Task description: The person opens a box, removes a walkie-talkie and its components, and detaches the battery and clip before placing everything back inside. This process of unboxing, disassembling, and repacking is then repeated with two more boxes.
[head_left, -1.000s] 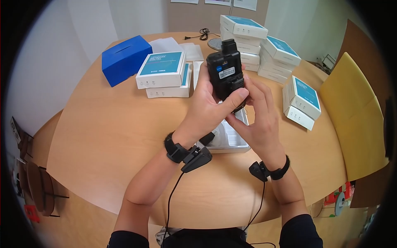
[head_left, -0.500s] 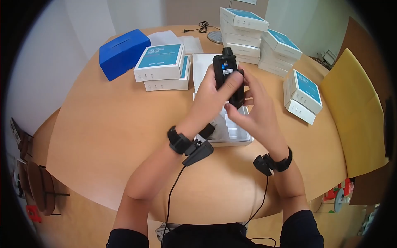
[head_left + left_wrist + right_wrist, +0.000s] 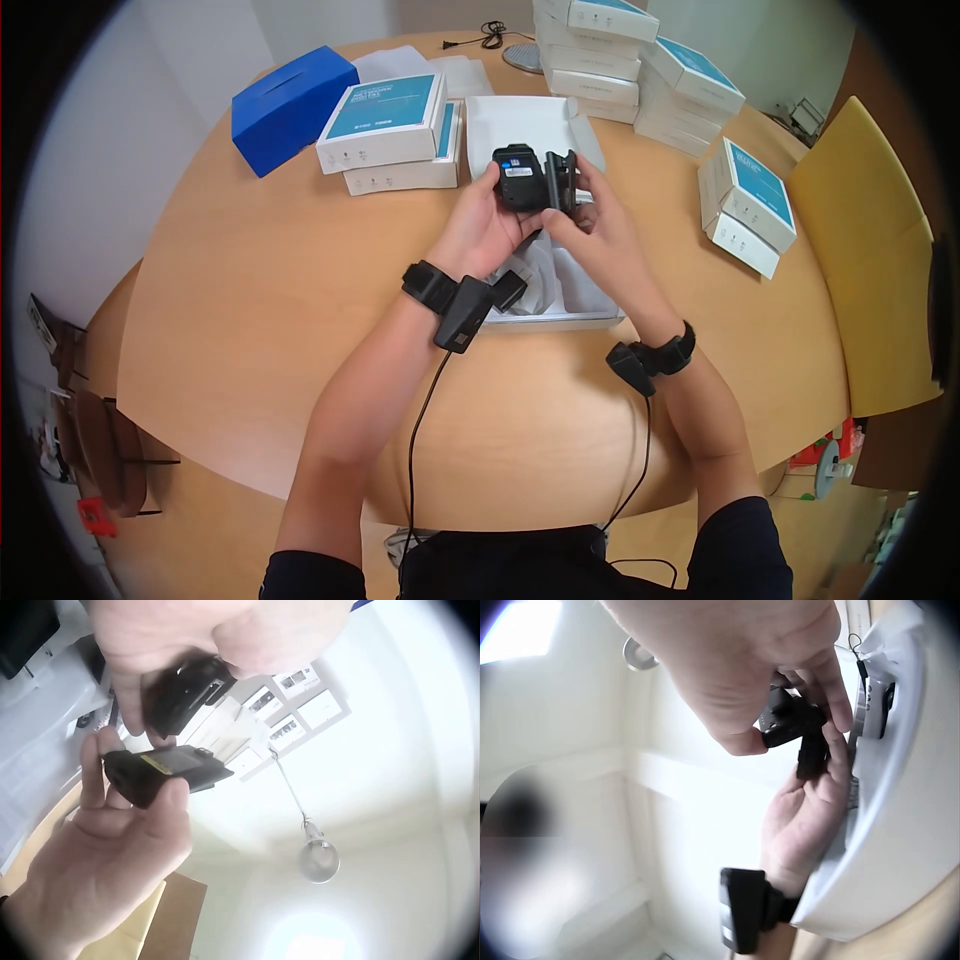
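Observation:
My left hand (image 3: 470,232) holds a black handheld device (image 3: 518,183) with a white label and a blue sticker, its thumb along the left side. Just right of it, my right hand (image 3: 608,245) pinches a flat black block (image 3: 558,182) turned on edge. A gap shows between the two in the left wrist view, where the block (image 3: 161,771) carries a yellow label and the device (image 3: 184,694) lies against the left palm. Below the hands sits an open white box (image 3: 535,122), with a plastic-wrapped item (image 3: 537,275) and a black plug adapter (image 3: 510,290) in its tray.
Two white-and-teal boxes (image 3: 385,118) and a blue box (image 3: 290,108) stand at the left. Stacks of similar boxes (image 3: 600,60) rise at the back right, with two more (image 3: 750,200) near a yellow board (image 3: 860,260). A black cable (image 3: 490,35) lies at the far edge.
The flat black block has come off the device and is now apart in my right hand. Both hands have lowered slightly over the box, and the head view has tilted downward.

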Tool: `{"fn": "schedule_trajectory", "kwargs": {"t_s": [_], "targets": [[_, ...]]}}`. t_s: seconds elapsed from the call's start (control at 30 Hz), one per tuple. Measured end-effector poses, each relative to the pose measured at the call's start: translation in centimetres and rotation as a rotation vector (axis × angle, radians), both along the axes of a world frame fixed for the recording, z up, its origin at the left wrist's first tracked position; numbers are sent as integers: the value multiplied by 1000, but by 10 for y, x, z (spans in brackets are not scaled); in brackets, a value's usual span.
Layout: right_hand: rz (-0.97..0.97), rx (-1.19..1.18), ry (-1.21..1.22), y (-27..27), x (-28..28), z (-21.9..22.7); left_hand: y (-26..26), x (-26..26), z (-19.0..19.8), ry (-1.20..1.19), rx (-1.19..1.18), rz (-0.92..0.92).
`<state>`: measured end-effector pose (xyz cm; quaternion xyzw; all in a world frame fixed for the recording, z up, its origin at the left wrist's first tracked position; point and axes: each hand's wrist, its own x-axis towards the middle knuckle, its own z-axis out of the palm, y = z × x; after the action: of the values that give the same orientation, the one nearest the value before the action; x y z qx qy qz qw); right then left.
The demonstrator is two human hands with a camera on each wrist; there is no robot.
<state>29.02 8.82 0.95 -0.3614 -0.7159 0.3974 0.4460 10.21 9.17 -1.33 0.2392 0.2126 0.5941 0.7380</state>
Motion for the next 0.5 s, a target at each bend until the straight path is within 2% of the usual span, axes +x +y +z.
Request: {"fn": "schedule_trajectory", "kwargs": {"t_s": [0.07, 0.17, 0.27, 0.37, 0.5], "targets": [[-42, 110, -93, -9, -5, 2, -1, 0, -1, -28, 38, -47], [-58, 259, -219, -2, -2, -9, 4, -1, -5, -16, 37, -21], [-19, 173, -172, 1, 2, -8, 4, -2, -6, 64, 41, -34], [-15, 223, -116, 5, 0, -10, 3, 0, -5, 45, 123, -43], [20, 297, -189, 1, 2, -3, -2, 3, 3, 91, 192, 83]]}}
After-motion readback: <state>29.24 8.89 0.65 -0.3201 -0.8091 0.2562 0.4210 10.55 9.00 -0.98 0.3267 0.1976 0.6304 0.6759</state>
